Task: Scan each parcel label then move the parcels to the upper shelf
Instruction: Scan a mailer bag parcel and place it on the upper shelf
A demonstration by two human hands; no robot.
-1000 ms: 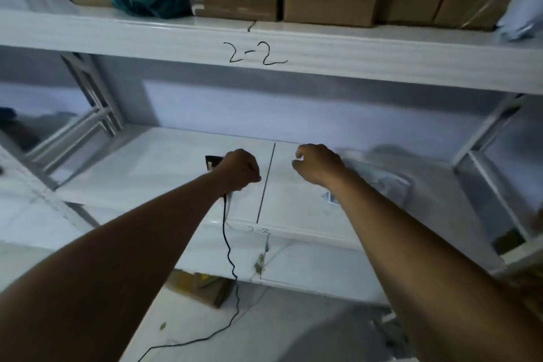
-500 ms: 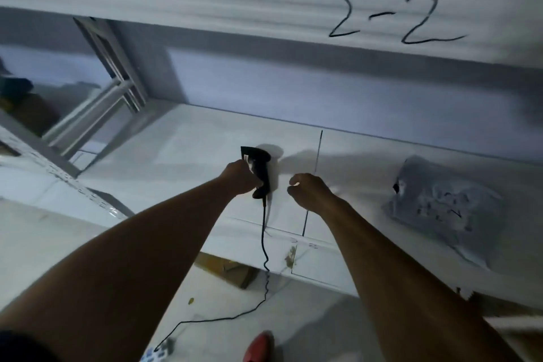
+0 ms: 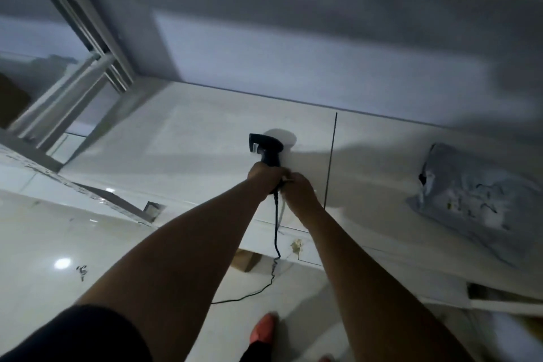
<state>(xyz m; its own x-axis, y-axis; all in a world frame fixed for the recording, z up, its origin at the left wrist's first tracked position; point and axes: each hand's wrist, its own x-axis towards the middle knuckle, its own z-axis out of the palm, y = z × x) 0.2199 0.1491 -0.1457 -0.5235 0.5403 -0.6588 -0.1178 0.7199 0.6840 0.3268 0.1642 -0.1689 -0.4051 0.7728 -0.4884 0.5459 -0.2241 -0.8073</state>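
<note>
Well right of both hands' fingers, parcel.

A: What carries the items?
B: A white shelf, its two boards meeting at a dark seam

A: What lies on it?
B: On the right board, a grey plastic parcel, crumpled and lying flat, well apart from the seam

A: And below?
B: A glossy tiled floor, with a black cable trailing across it
</note>
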